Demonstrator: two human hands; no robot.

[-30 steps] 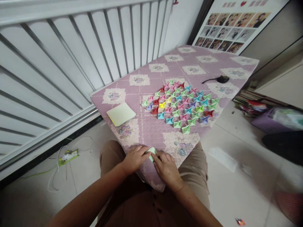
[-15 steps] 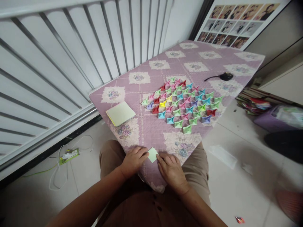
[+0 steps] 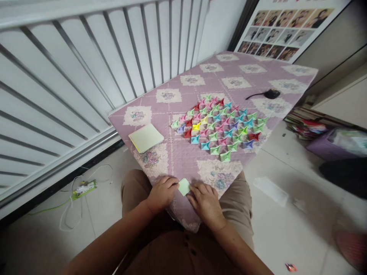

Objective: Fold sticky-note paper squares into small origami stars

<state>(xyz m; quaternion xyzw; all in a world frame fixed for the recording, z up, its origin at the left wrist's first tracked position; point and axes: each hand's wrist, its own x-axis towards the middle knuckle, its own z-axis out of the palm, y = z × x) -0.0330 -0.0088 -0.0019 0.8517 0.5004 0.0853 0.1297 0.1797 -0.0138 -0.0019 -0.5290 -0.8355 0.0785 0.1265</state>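
A small pale green square of folded paper (image 3: 184, 187) lies corner-on at the table's near end. My left hand (image 3: 163, 194) has its fingertips closed on the paper's left corner. At the opposite corner my right hand (image 3: 207, 204) grips the paper between thumb and fingers. Beyond them stand rows of folded paper pieces (image 3: 213, 136) in green, blue, pink, red, yellow and purple. To the left lies a stack of square paper sheets (image 3: 146, 138), pale on top with a yellow edge showing.
The table (image 3: 183, 160) has a quilted purple floral cloth. A black computer mouse (image 3: 272, 94) lies at its far right. White radiator slats (image 3: 114, 57) run along the left. On the floor are a power strip (image 3: 84, 190) with cables and a purple bin (image 3: 325, 145).
The view has shifted slightly. My right thumb has moved a little down and away from the paper's lower right edge; the paper stays between both hands.
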